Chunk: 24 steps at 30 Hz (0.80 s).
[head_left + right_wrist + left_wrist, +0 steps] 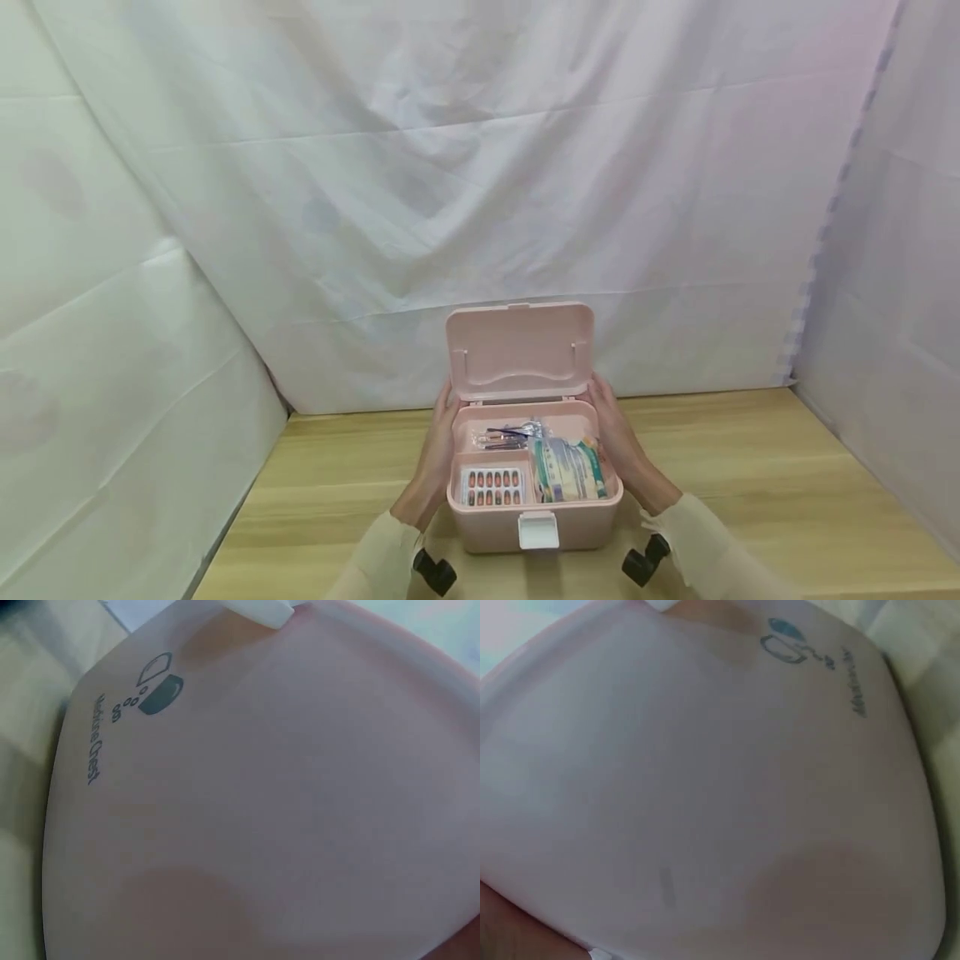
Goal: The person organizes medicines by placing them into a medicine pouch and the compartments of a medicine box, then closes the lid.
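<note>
A pink medicine chest (pixel 491 532) stands on the table with its lid (pixel 521 350) raised. My left hand (pixel 435 450) lies along its left side, fingers stretched toward the back corner. On the opposite side, my right hand (pixel 621 437) rests in the same way, fingertips close to the hinge. Inside are a blister pack of capsules (pixel 491 487) at front left, a plastic packet (pixel 567 471) at right, and a clear bag of slim tools (pixel 510 436) behind. A white latch (pixel 538 531) hangs at the front. Both wrist views show mostly the chest's printed front wall (pixel 247 787).
The wood-grain table (pixel 750 483) extends to both sides of the chest. White cloth (pixel 450 183) hangs close behind the raised lid, and more cloth encloses the left and right. Black wrist-mounted devices (pixel 435 572) sit near the chest's front corners.
</note>
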{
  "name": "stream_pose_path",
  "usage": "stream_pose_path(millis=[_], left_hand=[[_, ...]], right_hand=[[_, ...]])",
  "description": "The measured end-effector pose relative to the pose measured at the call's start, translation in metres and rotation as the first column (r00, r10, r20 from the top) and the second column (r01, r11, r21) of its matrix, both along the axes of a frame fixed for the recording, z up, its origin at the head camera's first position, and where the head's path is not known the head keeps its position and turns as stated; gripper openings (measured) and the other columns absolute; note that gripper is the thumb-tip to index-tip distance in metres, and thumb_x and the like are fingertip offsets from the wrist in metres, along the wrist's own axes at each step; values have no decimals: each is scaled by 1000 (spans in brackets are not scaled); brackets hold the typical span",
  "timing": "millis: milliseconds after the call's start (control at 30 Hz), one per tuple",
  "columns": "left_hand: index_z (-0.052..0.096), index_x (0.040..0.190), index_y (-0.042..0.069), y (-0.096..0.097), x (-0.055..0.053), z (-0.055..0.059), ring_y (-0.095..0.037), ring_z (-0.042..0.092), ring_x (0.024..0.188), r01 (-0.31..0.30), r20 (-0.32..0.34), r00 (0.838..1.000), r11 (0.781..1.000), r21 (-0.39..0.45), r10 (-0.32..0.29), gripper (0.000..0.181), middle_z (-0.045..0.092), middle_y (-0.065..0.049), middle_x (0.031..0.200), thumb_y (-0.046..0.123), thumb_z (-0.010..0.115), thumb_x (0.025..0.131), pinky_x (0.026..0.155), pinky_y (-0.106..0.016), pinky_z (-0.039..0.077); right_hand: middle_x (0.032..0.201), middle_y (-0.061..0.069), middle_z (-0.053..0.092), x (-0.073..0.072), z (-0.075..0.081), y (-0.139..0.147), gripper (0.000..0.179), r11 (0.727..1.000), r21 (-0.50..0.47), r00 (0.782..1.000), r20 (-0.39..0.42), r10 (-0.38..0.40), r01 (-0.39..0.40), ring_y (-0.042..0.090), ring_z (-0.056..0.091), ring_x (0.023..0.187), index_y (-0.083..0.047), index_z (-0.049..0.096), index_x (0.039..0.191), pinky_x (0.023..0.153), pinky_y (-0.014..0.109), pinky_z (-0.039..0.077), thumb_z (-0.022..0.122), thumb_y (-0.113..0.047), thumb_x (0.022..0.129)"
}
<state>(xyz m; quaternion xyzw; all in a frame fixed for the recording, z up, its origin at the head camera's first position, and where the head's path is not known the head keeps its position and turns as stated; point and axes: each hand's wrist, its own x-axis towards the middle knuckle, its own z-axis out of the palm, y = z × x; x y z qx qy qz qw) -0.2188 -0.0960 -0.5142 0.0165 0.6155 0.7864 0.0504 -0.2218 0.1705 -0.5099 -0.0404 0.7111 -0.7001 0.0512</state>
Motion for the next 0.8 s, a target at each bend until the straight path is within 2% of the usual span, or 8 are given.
stream_pose_path(millis=[100,233,400,500,667,800], left_hand=[[9,159,28,1,5,-2,-33,30,145,-8,-10,1000,1000,13,9,58,31,-11,159,38,33,108,119,-53,19],[10,159,26,1,6,-5,-32,34,142,-2,-33,999,1000,27,2,57,37,-14,154,42,31,108,119,-51,22],[15,156,23,1,7,-7,-33,39,138,-9,-46,999,1000,11,10,59,38,-18,148,51,28,106,117,-49,28],[22,148,20,1,7,-8,-32,42,136,-17,-42,999,1000,9,17,56,39,-16,147,55,27,105,114,-47,34],[26,136,17,0,5,-7,-33,48,131,3,-37,999,1000,9,-3,57,44,-19,145,63,20,102,104,-41,45],[36,141,14,-4,7,-6,-35,47,131,58,-50,997,998,1,-58,72,44,-22,147,68,13,100,100,-36,46]], right_hand=[[154,20,31,5,0,1,71,1000,1,1000,0,-8,8,34,36,138,-20,3,159,114,53,26,21,-60,103],[149,23,36,7,-1,0,72,1000,20,999,-22,-23,24,34,41,134,-15,3,158,108,40,37,17,-60,104],[145,21,37,8,-4,-1,69,998,23,997,-57,-51,52,32,44,130,-11,9,156,101,23,40,15,-56,105],[144,23,41,7,-6,-1,65,998,17,992,-114,-60,62,31,45,129,-6,14,153,102,23,37,12,-52,106],[135,29,53,6,-7,0,57,998,1,979,-198,-55,56,29,52,125,-8,28,143,92,22,44,7,-47,107],[130,25,58,5,-8,1,55,998,-61,972,-235,-26,12,23,57,121,-10,46,129,94,22,47,9,-45,108]])
